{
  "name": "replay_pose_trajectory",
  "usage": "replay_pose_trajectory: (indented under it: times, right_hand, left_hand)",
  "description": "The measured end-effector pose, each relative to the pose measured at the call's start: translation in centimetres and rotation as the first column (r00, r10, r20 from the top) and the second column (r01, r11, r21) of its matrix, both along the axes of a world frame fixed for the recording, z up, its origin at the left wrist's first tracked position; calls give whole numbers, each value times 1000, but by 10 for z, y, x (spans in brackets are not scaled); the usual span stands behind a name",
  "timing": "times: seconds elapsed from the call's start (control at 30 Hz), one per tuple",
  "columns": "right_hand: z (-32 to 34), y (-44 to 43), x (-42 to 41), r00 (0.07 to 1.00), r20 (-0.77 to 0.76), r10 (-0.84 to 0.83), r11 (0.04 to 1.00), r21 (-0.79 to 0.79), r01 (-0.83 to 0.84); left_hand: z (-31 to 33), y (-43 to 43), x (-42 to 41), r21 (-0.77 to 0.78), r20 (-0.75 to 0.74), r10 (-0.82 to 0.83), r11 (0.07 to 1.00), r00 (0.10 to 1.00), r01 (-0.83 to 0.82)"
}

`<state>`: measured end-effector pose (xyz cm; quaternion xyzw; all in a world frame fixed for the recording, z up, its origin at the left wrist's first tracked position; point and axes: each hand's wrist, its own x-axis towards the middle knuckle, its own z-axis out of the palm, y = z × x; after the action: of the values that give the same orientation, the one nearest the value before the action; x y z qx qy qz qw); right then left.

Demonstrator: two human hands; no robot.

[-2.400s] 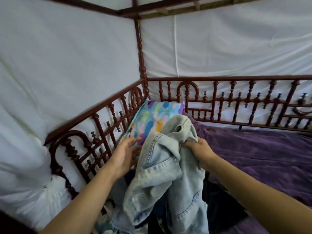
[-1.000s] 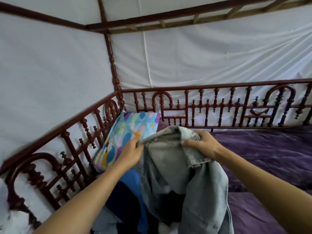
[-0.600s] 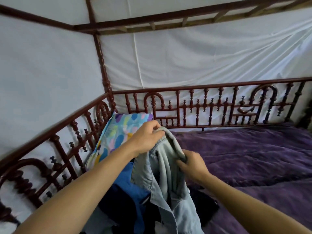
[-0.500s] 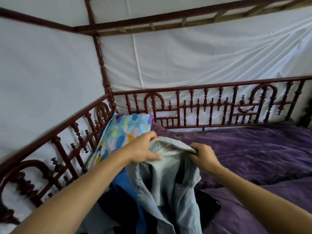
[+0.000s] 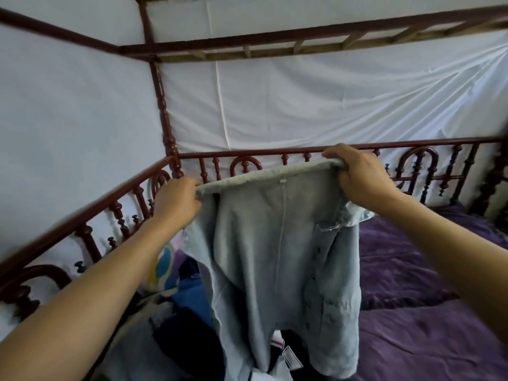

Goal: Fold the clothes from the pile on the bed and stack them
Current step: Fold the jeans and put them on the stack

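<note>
Denim shirt (image 5: 277,243) is hanging spread out in the air, and both grips are holding it by its top edge. The left grip (image 5: 178,200) is curling its fingers tight round the left end of that rolled edge. The right grip (image 5: 357,174) is clenching the right end, a little higher than the left. Between them the edge is stretching taut and the pale cloth is dropping straight down, with a row of dark buttons running down its right side.

Its lower end is dangling over the pile of clothes (image 5: 187,334) lying along the left edge of the bed (image 5: 439,353); whether it is touching them I cannot tell. A blue garment (image 5: 192,295) is showing in the pile. A patterned pillow (image 5: 162,268) is peeking out behind the left forearm, next to the wooden railing (image 5: 110,204). White sheets (image 5: 302,105) are hanging behind the railing.
</note>
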<state>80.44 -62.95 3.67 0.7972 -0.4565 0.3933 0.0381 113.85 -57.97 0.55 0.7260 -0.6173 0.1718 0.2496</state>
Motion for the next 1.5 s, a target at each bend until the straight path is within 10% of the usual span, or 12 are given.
replay_pose_trajectory:
  times: [0.1, 0.23, 0.43, 0.57, 0.7, 0.77, 0.87, 0.97, 1.03, 1.2, 1.33, 1.5]
  right_hand:
    - [-11, 0, -2, 999, -37, -16, 995, 100, 19]
    - [-48, -6, 6, 918, -341, -201, 939, 201, 280]
    - [-81, -10, 9, 899, -368, -238, 907, 245, 341]
    - [-76, -11, 24, 976, 180, -124, 759, 650, -24]
    - [-69, -12, 8, 768, 622, -155, 423, 744, -517]
    - [-71, -11, -7, 827, 561, 30, 345, 771, -535]
    - [-83, 0, -10, 960, -64, 273, 706, 691, -155]
    - [-104, 7, -4, 914, -365, 175, 917, 399, -15]
    - [-109, 11, -3, 892, -451, 22, 980, 184, 69]
    - [-74, 24, -13, 990, -139, 21, 967, -250, -56]
    - [-33, 37, -18, 995, 7, 95, 894, -440, -82]
    - [-57, 46, -44, 997, 63, 49, 962, -272, -30]
  left_hand:
    - [-1, 1, 3, 212, -450, -83, 957, 889, 196]
    - [-6, 8, -11, 173, -884, -79, 860, 460, 481]
    - [-45, 1, -18, 172, -473, 70, 985, 878, 15]
    - [-52, -6, -30, -65, -793, -175, 977, 584, 205]
    - [-48, 2, -25, 43, -944, -130, 864, 304, 502]
    - [-48, 8, -7, 200, -921, -71, 757, 382, 622]
    - [-47, 16, 9, 434, -803, -45, 641, 595, 633]
    - [-48, 16, 14, 664, -402, -188, 614, 896, 427]
    - [-49, 16, 14, 655, -200, -308, 664, 930, 361]
    - [-21, 8, 3, 42, -414, -374, 903, 830, 428]
    - [21, -8, -22, -495, -263, -511, 800, 819, 340]
    - [25, -55, -66, -510, 140, -338, 781, 931, 360]
